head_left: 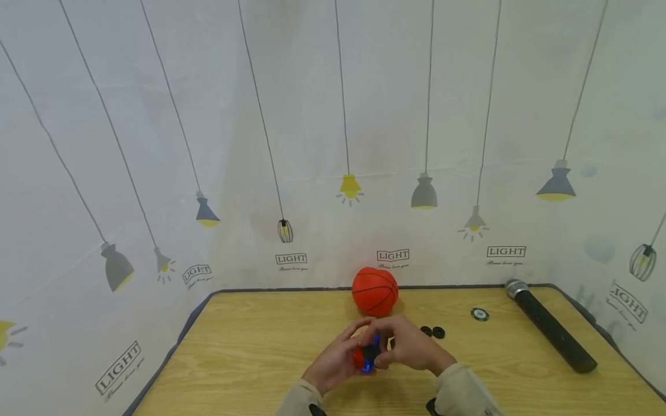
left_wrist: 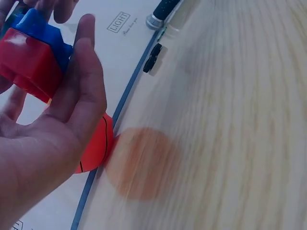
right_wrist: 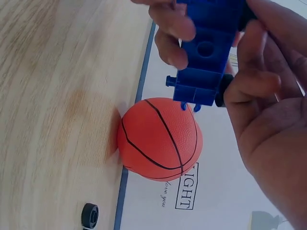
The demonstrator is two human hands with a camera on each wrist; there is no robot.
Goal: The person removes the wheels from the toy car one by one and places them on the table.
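A toy car with a red body (left_wrist: 31, 62) and a blue chassis (right_wrist: 206, 52) is raised over the table. My left hand (head_left: 335, 361) grips it, fingers curled along its side. The right wrist view shows the underside of the chassis, with a bare axle peg (right_wrist: 170, 80) on the left hand's side. Black wheels sit along the opposite side, one at the lower corner (right_wrist: 224, 90). My right hand (head_left: 411, 344) pinches the other black wheel (right_wrist: 247, 18) at the upper corner, its fingers partly covering it.
Two loose black wheels (head_left: 439, 333) lie on the wooden table (head_left: 250, 346) just right of my hands. Behind my hands stands a small red basketball (head_left: 374, 292). A round chip (head_left: 480, 314) and a microphone (head_left: 557, 332) lie to the right. Lamp-printed sheeting (head_left: 322, 115) surrounds the table.
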